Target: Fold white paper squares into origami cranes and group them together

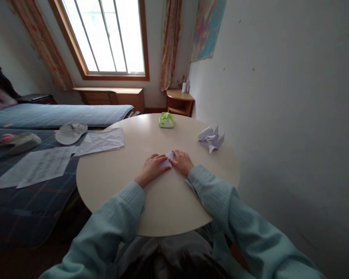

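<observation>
Looking down at a round table (110, 182) w/ a pale top. A bed (46, 116) in a blue check cover butts the table's left edge, and a wall map (207, 27) hangs beyond its far side. Printed sheets (37, 166) lie flat on the bed, left of the table. One creased sheet (101, 141) overlaps the table's left rim. All these are unfolded. Near the table's right rim sits a folded paper shape (211, 138) w/ many points, seemingly finished. A green tissue pack (166, 120) sits at the far rim.

At table ctr the left hand (151, 167) and right hand (182, 162) meet. Their fingers lie on a small folded paper (168, 159), pressing it to the top, not closed round it. Judging by its size, it is already several folds in. The fingers hide most of its form, so how many folds remain can't be told.

Writing: the sheets carry print, too small to read. Map labels are illegible. No brand is legible on the pack.
</observation>
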`<state>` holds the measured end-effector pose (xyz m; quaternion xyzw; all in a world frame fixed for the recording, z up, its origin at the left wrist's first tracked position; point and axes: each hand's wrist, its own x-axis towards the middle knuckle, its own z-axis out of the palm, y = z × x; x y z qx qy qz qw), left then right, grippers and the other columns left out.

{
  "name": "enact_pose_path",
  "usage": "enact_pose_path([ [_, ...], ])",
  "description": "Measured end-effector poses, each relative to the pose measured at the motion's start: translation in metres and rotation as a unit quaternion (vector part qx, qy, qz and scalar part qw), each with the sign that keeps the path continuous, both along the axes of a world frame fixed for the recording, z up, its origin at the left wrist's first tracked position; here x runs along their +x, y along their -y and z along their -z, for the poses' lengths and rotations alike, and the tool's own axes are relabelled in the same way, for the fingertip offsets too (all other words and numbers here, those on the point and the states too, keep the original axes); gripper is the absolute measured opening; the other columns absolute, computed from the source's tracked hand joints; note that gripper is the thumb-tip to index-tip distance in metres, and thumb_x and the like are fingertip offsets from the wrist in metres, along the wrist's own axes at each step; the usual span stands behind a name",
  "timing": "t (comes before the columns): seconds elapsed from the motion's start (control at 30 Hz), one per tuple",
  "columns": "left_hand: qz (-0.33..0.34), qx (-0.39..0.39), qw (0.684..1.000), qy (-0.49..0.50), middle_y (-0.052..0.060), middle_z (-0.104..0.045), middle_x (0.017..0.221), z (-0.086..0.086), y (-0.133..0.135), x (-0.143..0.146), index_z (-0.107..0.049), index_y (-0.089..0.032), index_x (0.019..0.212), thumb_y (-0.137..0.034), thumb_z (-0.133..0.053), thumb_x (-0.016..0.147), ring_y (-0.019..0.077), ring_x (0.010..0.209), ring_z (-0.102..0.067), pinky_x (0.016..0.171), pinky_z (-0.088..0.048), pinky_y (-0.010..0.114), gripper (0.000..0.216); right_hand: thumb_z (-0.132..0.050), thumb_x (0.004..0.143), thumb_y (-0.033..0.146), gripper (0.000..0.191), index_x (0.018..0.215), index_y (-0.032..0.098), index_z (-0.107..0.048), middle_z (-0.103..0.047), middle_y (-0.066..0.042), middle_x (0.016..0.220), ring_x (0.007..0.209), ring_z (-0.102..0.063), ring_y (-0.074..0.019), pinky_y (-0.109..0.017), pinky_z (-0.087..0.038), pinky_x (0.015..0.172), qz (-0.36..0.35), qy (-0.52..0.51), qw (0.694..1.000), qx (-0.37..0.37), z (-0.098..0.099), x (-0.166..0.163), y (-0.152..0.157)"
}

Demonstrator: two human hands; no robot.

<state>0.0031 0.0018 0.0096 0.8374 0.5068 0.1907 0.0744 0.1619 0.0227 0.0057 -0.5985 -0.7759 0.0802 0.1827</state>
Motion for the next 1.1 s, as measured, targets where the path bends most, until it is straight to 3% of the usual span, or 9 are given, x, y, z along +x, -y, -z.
enact_pose_path([
  [0.13, -0.007, -0.008, 1.000, -0.029, 0.000, -0.048, 0.126, -0.001, 0.003, 0.000, -0.048, -0.028, 0.118, -0.058, -0.049, 0.068, 0.0235, 0.116, -0.038, 0.099, -0.028, 0.039, 0.059, -0.046, 0.078, 0.035, 0.046, 0.117, 0.012, -0.046, -0.051, -0.013, 0.120, 0.116, -0.040, -0.0206, -0.035, -0.025, 0.098, 0.024, 0.011, 1.000, 0.008, -0.002, 0.001, -0.001],
  [0.33, 0.011, -0.050, 0.998, -0.046, 0.000, -0.036, 0.135, 0.007, -0.003, -0.001, -0.038, -0.028, 0.125, -0.041, -0.031, 0.084, 0.0212, 0.128, -0.023, 0.102, -0.016, 0.049, 0.044, -0.048, 0.077, 0.033, 0.036, 0.108, 0.015, -0.054, -0.059, -0.010, 0.107, 0.105, -0.047, -0.0208, -0.034, -0.028, 0.093, 0.048, 0.009, 0.998, 0.039, -0.001, 0.005, -0.004],
  [0.47, 0.014, -0.076, 0.996, -0.031, 0.000, -0.035, 0.135, 0.010, -0.008, -0.001, -0.040, -0.027, 0.123, -0.033, -0.023, 0.088, 0.0170, 0.127, -0.024, 0.101, -0.021, 0.044, 0.040, -0.050, 0.075, 0.030, 0.030, 0.100, 0.015, -0.058, -0.061, -0.009, 0.102, 0.101, -0.049, -0.0213, -0.034, -0.029, 0.090, 0.046, -0.005, 0.996, 0.069, 0.003, 0.007, -0.006],
  [0.77, 0.028, -0.038, 0.999, 0.017, 0.002, -0.051, 0.123, 0.008, -0.009, -0.002, -0.051, -0.022, 0.114, -0.021, -0.029, 0.085, 0.0169, 0.120, -0.039, 0.099, -0.030, 0.035, 0.036, -0.052, 0.069, 0.014, 0.020, 0.085, 0.021, -0.063, -0.063, -0.001, 0.101, 0.106, -0.047, -0.0206, -0.038, -0.027, 0.094, -0.027, -0.081, 0.991, 0.104, 0.004, 0.004, -0.004],
  [1.1, 0.000, -0.032, 0.999, 0.042, 0.007, -0.051, 0.122, 0.009, -0.009, 0.000, -0.045, -0.018, 0.120, -0.013, -0.032, 0.082, 0.0167, 0.109, -0.049, 0.095, -0.035, 0.032, 0.040, -0.055, 0.073, 0.018, 0.010, 0.076, 0.020, -0.064, -0.066, -0.003, 0.084, 0.083, -0.056, -0.0150, -0.030, -0.036, 0.083, -0.097, -0.091, 0.986, 0.095, 0.006, 0.003, -0.008],
])
